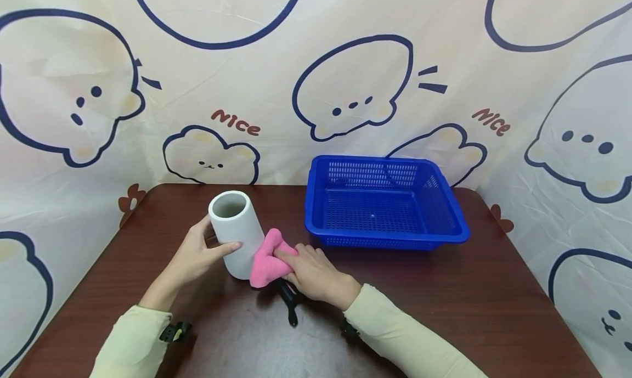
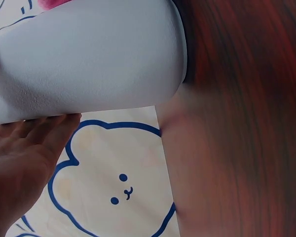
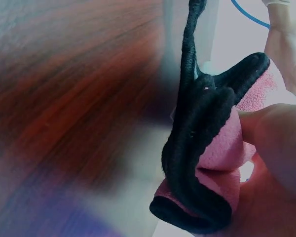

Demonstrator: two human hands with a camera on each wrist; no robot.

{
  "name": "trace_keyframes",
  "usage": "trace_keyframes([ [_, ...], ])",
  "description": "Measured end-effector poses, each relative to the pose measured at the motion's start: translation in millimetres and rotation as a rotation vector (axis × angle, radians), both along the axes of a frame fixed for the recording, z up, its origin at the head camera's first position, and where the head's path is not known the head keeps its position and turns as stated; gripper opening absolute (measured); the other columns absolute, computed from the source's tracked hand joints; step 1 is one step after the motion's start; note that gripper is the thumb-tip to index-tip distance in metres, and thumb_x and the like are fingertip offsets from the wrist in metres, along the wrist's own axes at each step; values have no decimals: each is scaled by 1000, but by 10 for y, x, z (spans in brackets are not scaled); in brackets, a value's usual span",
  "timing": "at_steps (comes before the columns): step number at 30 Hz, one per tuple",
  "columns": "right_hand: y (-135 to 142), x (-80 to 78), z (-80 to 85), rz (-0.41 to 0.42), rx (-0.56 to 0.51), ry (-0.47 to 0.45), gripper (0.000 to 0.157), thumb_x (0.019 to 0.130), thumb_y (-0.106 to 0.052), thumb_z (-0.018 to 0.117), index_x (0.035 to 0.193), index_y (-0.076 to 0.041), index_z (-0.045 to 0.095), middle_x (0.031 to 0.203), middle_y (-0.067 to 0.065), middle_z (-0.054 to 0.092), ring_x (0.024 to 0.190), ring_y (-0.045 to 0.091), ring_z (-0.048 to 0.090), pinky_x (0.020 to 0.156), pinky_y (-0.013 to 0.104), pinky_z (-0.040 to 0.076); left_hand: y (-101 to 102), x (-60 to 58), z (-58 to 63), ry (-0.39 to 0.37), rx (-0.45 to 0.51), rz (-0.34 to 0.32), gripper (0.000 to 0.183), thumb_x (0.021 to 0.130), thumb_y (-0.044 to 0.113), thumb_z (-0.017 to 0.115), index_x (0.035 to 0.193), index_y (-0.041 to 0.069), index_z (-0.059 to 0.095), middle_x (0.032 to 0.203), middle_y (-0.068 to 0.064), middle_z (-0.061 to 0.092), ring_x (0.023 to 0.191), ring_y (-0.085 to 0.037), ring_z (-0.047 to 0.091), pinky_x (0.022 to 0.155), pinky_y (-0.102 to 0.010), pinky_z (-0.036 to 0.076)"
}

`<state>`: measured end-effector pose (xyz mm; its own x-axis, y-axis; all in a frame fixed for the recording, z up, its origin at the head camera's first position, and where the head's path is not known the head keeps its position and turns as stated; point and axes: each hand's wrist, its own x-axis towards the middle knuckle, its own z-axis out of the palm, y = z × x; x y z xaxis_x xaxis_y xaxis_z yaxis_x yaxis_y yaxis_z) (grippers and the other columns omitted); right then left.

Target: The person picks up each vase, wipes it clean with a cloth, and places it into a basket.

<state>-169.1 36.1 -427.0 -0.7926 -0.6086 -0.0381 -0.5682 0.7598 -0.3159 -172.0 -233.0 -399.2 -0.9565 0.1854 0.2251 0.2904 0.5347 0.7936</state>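
Observation:
A white cylindrical vase (image 1: 244, 260) with an open top stands on the table, leaning slightly. My left hand (image 1: 197, 255) grips it from the left, thumb on the near side and fingers behind. The left wrist view shows fingers against the smooth wall of the vase (image 2: 113, 64). In my right hand (image 1: 318, 275) a bunched pink cloth (image 1: 266, 265) with black edging is held against the vase's lower right side. Black edging (image 3: 187, 133) hangs below the right fingers, and the right thumb (image 3: 276, 138) presses into the pink fabric.
A blue perforated plastic basket (image 1: 387, 238) stands at the back right of the dark brown wooden table (image 1: 444, 295). Behind the table hangs a pale curtain (image 1: 276, 82) with cartoon outlines. Dark wrist straps (image 1: 173, 332) sit at both cuffs.

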Motion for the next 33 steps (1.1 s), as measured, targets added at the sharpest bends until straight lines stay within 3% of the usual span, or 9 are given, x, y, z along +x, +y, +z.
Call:
trace_keyframes([
  [7, 10, 23, -42, 9, 41, 17, 44, 103, -35, 56, 147, -36, 50, 96, 4, 58, 86, 17, 50, 78, 34, 44, 4, 1, 0, 0, 0, 4, 69, 88, 24, 80, 147, 14, 46, 135, -11, 61, 108, 2, 59, 90, -16, 51],
  [13, 3, 27, -74, 9, 82, 17, 47, 102, -33, 58, 148, -35, 49, 104, 6, 61, 91, 20, 53, 85, 40, 49, 5, 6, 3, 8, 2, -2, 70, 88, 23, 80, 148, 14, 45, 136, -11, 61, 108, 5, 58, 90, -15, 50],
  [18, -7, 29, -85, 15, 119, 35, 44, 102, -32, 58, 146, -34, 50, 105, 6, 61, 91, 20, 53, 84, 38, 48, 6, 4, 2, 11, -4, 0, 71, 88, 24, 80, 149, 15, 44, 137, -11, 60, 109, 5, 58, 90, -15, 50],
  [25, -11, 20, -94, 20, 135, 25, 46, 103, -33, 57, 148, -33, 49, 108, 6, 61, 94, 21, 53, 92, 43, 49, -1, -3, -4, 10, -1, -5, 70, 88, 24, 80, 148, 16, 45, 136, -10, 60, 109, 4, 58, 90, -15, 50],
  [33, -24, 4, -105, 38, 158, 28, 37, 103, -34, 57, 139, -31, 54, 101, 4, 60, 91, 20, 52, 88, 41, 49, -4, -7, -5, 13, -4, -6, 70, 89, 24, 79, 149, 16, 44, 137, -10, 60, 109, 4, 58, 90, -16, 50],
])
